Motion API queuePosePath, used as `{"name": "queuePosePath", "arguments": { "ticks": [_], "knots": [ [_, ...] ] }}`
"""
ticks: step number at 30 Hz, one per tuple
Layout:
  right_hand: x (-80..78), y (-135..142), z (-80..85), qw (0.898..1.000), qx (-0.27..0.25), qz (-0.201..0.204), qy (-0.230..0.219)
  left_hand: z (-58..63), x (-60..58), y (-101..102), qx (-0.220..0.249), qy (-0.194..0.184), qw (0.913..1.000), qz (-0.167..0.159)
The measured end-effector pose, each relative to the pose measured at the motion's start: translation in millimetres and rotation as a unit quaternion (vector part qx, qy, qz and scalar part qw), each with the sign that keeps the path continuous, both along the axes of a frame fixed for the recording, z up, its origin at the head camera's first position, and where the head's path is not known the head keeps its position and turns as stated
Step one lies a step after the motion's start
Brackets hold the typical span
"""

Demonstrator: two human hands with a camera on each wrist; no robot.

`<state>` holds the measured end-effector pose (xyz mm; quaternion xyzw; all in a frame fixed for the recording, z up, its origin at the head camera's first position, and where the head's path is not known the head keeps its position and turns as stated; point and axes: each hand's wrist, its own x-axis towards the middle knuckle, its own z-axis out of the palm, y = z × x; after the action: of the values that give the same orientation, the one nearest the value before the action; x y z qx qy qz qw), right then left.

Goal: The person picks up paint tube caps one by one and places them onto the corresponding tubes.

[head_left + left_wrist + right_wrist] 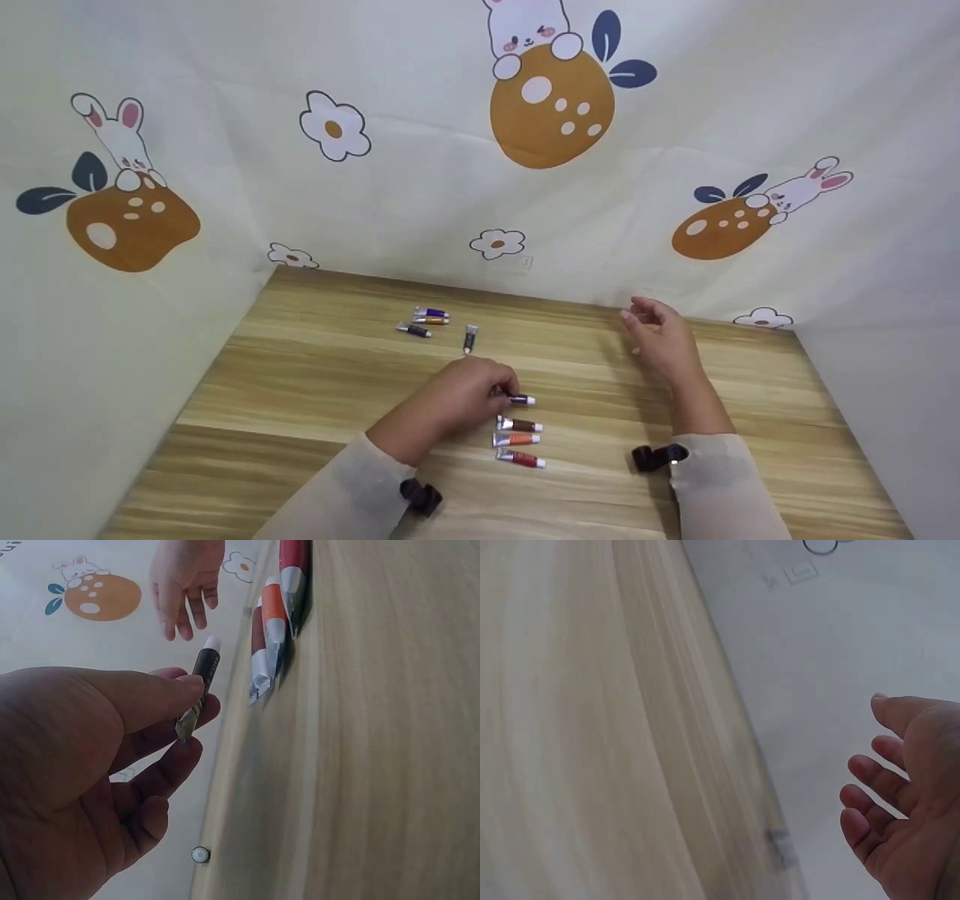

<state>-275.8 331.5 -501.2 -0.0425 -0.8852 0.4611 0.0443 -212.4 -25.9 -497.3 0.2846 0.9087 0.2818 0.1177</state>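
Observation:
My left hand (474, 390) pinches a dark paint tube (207, 669) between thumb and fingers, its white cap pointing away from the palm. In the head view that tube lies just behind a row of three others: a brown paint tube (522, 425), an orange paint tube (517, 439) and a red paint tube (522, 457), caps to the right. Off to the right, my right hand (666, 341) hovers over the table with fingers loosely curved and nothing in it. The right wrist view shows the same hand (922, 795) with its fingers apart.
Farther back on the wooden table (315, 390) lie a purple paint tube (432, 313), an ochre paint tube (431, 321) and a dark blue paint tube (416, 331). A black paint tube (469, 340) points toward me. A patterned cloth (405, 195) hangs behind the table.

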Motion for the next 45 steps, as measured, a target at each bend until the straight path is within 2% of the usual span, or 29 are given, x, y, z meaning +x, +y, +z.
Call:
{"name": "queuePosePath", "arguments": {
  "ticks": [4, 7, 11, 14, 21, 28, 34, 38, 45],
  "knots": [
    [-0.9, 11, -3.0, 0.999, 0.019, -0.030, -0.037, -4.1, 1.4, 1, -0.019, 0.009, 0.9998, 0.004],
    [-1.5, 18, -7.1, 0.997, 0.032, -0.041, -0.060, -6.2, 2.9, 1, -0.024, 0.029, 0.9993, 0.003],
    [-2.3, 26, -15.4, 0.997, 0.042, -0.030, -0.066, -8.1, 3.4, 2, -0.022, 0.037, 0.9991, 0.003],
    [-2.4, 31, -19.8, 0.996, 0.050, -0.012, -0.077, -7.6, 4.2, 3, -0.022, 0.029, 0.9993, -0.002],
    [-0.1, 34, -21.2, 0.989, 0.086, 0.021, -0.119, -6.9, 6.7, 5, -0.022, 0.015, 0.9996, -0.002],
    [2.3, 34, -20.6, 0.984, 0.140, 0.008, -0.108, -7.7, 7.2, 5, -0.020, 0.003, 0.9998, -0.001],
    [1.7, 35, -22.2, 0.983, 0.155, -0.005, -0.095, -7.7, 5.9, 5, -0.016, -0.010, 0.9998, -0.006],
    [1.1, 36, -23.9, 0.983, 0.160, -0.008, -0.091, -9.9, 2.7, 2, -0.016, -0.002, 0.9998, -0.014],
    [1.1, 36, -25.0, 0.982, 0.166, -0.016, -0.092, -10.5, -1.5, -1, -0.028, -0.002, 0.9995, 0.011]
  ]
}}
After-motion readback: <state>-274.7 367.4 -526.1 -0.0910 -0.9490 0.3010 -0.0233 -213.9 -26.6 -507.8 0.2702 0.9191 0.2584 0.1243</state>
